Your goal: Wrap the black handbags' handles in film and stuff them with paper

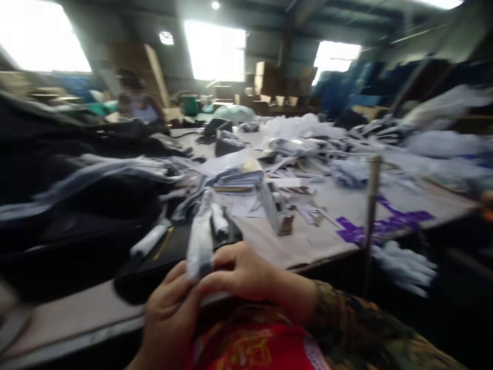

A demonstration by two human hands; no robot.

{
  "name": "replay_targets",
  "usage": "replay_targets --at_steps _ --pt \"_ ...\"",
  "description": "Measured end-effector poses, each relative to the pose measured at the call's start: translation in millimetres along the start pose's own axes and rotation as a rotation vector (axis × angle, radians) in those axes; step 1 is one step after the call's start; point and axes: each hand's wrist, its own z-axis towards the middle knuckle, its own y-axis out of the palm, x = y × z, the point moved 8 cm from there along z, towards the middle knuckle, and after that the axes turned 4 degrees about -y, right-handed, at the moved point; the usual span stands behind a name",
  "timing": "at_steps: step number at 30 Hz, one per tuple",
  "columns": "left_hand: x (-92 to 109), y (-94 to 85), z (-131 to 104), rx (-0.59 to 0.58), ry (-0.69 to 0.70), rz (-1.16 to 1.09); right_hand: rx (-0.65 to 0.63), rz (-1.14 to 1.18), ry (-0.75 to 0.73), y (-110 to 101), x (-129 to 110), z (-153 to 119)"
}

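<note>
A white wrapped strip (201,239) rises from between my two hands, over the near edge of the table. My left hand (173,303) has its fingers closed round the lower end of the strip. From the right, my right hand (241,272) pinches the same end, thumb and forefinger close to the left fingertips. Behind the strip lies a black bag (169,252) with a gold zip and white wrapped handles. Blur hides the finer detail at the fingertips.
Black bags (88,221) fill the left side. A stack of papers (239,180), an open small box (275,205) and plastic wrapping (292,128) lie on the table (262,239). An upright pole (372,205), purple tape (385,226) and a glove (404,267) are rightward. A person (142,105) is behind.
</note>
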Motion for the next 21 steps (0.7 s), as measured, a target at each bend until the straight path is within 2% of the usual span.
replay_targets --at_steps 1,3,5,7,10,13,14,16,18,19,21 --pt "-2 3.8 0 -0.063 0.057 0.026 0.027 0.031 0.035 1 6 2" --pt "-6 3.0 1 -0.045 0.197 0.064 0.048 0.061 0.099 5 17 5" --pt "-12 2.7 -2 -0.032 0.233 0.091 0.047 0.103 0.134 11 22 6" --pt "-13 1.8 -6 -0.066 0.201 0.051 0.055 0.134 0.118 15 20 3" --pt "-20 -9.5 -7 -0.137 0.009 -0.081 0.074 0.062 0.013 16 8 -3" --pt "-37 -30.7 1 -0.095 -0.282 -0.261 0.039 -0.078 -0.099 20 -3 -6" --pt "-41 -31.5 3 -0.113 -0.360 -0.336 0.024 -0.119 -0.131 23 -5 -7" --pt "-39 -19.8 5 -0.238 -0.462 -0.430 0.008 -0.200 -0.205 29 -8 -9" --pt "-34 -5.0 1 -0.336 -0.527 -0.408 0.028 -0.300 -0.297 30 -11 -14" --pt "-34 -1.4 -1 -0.327 -0.555 -0.378 0.047 -0.355 -0.349 30 -13 -16" --pt "-38 -4.0 -4 -0.196 -0.594 -0.325 0.082 -0.467 -0.451 28 -16 -22"
